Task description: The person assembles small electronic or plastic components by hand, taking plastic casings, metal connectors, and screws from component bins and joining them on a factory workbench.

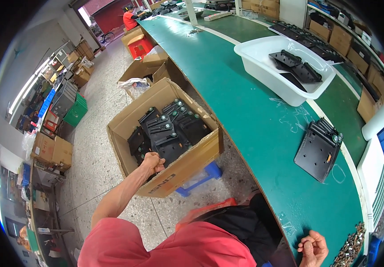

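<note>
My left hand (153, 163) reaches into an open cardboard box (187, 173) at its near side, with the fingers curled closed. It is right beside a black plate (169, 150) that lies on top of several others; whatever the fingers hold is hidden. These black plates carry bars and round silvery-green screw heads. Over the green table's near right part, my right hand (314, 249) has its fingers bent together, and I cannot make out anything in them. Close to it lies a heap of small metal parts (351, 245). One more black plate with bars (318, 149) rests farther up the table.
A white plastic tub (267, 82) with several black parts stands on the green table (214, 73). The box is on a blue stool (205, 178). Behind it are another carton (140, 71) and a red stool (142, 45). A co-worker (129, 18) sits far off.
</note>
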Available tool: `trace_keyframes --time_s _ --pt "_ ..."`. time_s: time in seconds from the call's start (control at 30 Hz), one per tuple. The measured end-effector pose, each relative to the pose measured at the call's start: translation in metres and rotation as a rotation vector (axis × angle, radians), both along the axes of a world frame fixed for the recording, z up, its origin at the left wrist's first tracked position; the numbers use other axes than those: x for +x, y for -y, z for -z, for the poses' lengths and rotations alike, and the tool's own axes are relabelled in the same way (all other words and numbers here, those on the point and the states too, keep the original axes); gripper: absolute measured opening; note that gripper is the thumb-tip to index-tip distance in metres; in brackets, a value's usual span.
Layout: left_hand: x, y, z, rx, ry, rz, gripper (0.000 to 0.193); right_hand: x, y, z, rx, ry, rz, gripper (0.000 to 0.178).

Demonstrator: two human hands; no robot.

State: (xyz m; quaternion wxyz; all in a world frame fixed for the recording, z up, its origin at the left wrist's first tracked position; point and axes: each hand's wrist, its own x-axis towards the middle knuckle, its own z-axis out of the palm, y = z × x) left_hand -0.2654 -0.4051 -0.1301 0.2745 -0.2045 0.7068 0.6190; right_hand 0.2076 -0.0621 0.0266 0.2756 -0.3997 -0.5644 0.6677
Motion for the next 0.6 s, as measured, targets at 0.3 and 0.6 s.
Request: trace_keyframes --time_s 0.3,0.6 --pt "0.021 -0.027 -0.022 -0.191 0.042 0.042 0.02 0.002 0.002 0.0 0.005 0.042 0.02 0.027" --pt "0.015 -0.012 -0.025 -0.256 0.102 0.215 0.011 0.001 0.001 0.0 0.01 0.018 0.008 0.026"
